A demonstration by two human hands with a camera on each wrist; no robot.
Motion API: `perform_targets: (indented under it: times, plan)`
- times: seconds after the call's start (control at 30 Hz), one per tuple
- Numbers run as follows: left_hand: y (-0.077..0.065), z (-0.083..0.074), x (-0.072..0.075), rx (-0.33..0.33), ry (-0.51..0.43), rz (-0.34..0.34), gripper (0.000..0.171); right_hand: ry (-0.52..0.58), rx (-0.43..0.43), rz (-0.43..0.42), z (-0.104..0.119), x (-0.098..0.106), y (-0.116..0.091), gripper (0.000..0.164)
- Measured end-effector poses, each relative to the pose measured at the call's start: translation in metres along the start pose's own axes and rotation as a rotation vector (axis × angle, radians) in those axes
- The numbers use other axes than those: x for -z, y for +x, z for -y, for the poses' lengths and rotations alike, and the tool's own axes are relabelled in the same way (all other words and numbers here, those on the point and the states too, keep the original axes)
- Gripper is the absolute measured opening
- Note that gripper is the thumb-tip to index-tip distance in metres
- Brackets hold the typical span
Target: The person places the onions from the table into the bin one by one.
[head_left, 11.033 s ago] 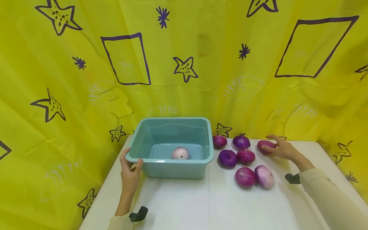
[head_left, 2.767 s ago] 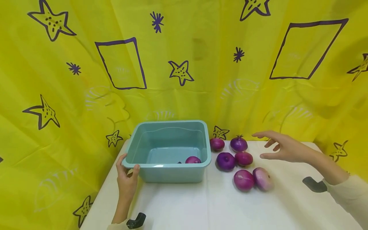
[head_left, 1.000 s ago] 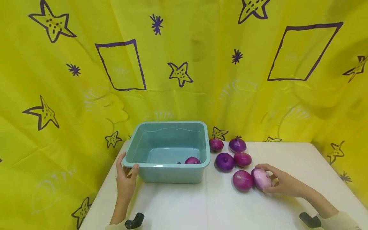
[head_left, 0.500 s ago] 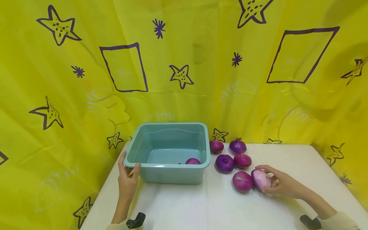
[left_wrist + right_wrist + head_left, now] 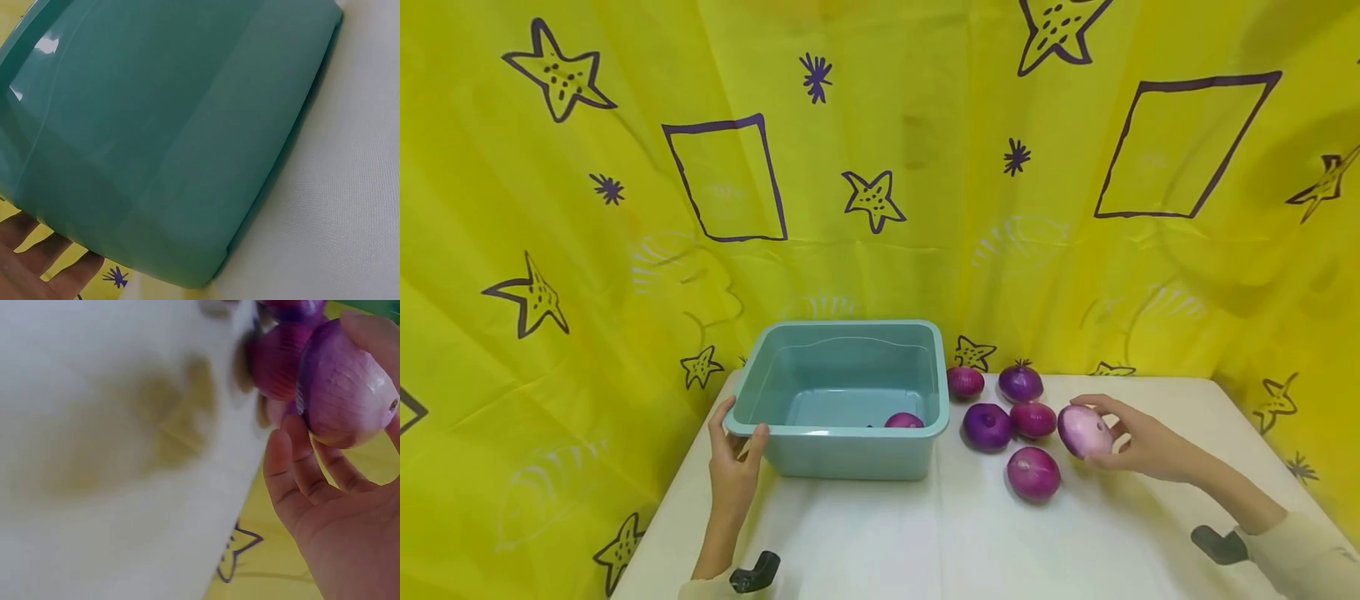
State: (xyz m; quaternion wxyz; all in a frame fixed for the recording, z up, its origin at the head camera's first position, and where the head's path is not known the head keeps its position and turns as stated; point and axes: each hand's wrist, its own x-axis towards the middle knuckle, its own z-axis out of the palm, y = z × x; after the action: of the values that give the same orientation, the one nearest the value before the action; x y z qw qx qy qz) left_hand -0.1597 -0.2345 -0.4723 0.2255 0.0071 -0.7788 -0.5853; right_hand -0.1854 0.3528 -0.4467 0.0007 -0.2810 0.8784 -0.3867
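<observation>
My right hand (image 5: 1150, 446) holds a pale purple-and-white onion (image 5: 1084, 432) between thumb and fingers, raised off the table; the right wrist view shows this onion (image 5: 347, 387) in the fingertips. At the left, my left hand (image 5: 733, 479) grips the front left corner of a teal plastic tub (image 5: 850, 457), thumb on the front rim. In the left wrist view, fingers (image 5: 59, 262) lie against the tub's side. Inside the tub sits a magenta onion (image 5: 904, 421), partly hidden by the front wall, with a small dark tip beside it.
Right of the tub stand several red onions: a magenta one (image 5: 966, 382) against the tub, a purple one (image 5: 1020, 383) behind, a dark purple one (image 5: 987, 427), a pink one (image 5: 1033, 420) and a nearer one (image 5: 1033, 474). A yellow patterned curtain (image 5: 955, 275) hangs behind the white table (image 5: 880, 542).
The onion formerly at the far right has gone from the table, and a magenta onion now shows in the tub. My right hand has just lifted the pale onion. The left hand keeps its grip.
</observation>
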Motion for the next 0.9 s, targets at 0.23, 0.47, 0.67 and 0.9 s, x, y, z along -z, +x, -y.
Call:
perform_targets:
  times: [0.23,0.47,0.67,0.9]
  plan:
    - [-0.001,0.002,-0.002,0.004,-0.018,-0.017,0.065,-0.069,-0.056,-0.056,0.022,0.026,0.027,0.079]
    - [0.001,0.006,-0.005,-0.011,-0.034,-0.04,0.065,-0.056,-0.066,-0.106,0.044,0.056,0.055,0.078]
    - [0.001,0.007,-0.007,0.001,-0.041,-0.045,0.065,-0.074,-0.075,-0.111,0.059,0.074,0.078,0.079]
    - [0.0,0.006,-0.007,0.011,-0.064,-0.047,0.064,-0.103,-0.101,-0.112,0.073,0.085,0.095,0.081]
